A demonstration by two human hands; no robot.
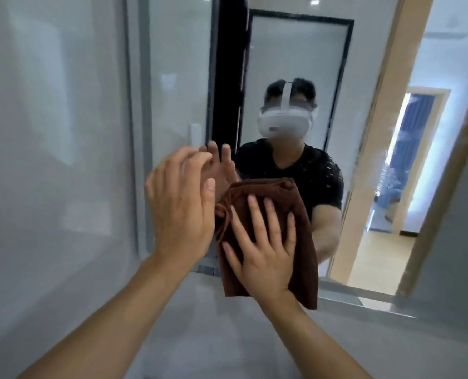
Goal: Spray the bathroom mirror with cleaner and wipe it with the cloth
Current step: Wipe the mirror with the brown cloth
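Note:
The bathroom mirror [295, 64] fills the upper middle and right of the head view and shows a person's reflection. A dark brown cloth [304, 255] is pressed flat against the glass low in the middle. My right hand [263, 242] lies spread on the cloth, palm down, fingers apart. My left hand [180, 203] is raised just left of the cloth, fingers loosely curled near the glass and holding nothing; its reflection shows behind it. No spray bottle is in view.
A grey tiled wall [49, 160] runs along the left. The mirror's lower edge [364, 296] meets a grey wall below. The reflection shows a black-framed glass door [298, 50] and a wooden doorway [386, 105] into a bright room.

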